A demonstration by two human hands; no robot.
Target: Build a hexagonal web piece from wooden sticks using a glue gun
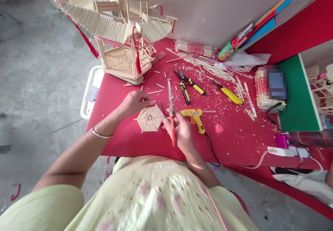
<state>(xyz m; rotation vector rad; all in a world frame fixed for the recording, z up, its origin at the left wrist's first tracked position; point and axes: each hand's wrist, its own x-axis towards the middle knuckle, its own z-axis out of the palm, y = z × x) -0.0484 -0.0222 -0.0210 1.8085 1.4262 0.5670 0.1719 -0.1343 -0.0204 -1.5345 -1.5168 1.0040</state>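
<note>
A small hexagonal panel of thin wooden sticks lies flat on the red tabletop between my hands. My left hand is at its upper left edge, fingers bent together; whatever they pinch is hidden. My right hand grips a red-handled knife with its long narrow blade pointing away from me, and my fingertips reach the panel's right corner. Just right of that hand lies a yellow hot glue gun with a glue stick in its back. Black-and-yellow snips lie open-bladed farther back.
A large stick-built pavilion with red tassels stands at back left. A yellow-handled cutter, loose sticks and scattered scraps lie to the right. Bundled sticks are by the wall. A power strip with cords sits at the right front edge.
</note>
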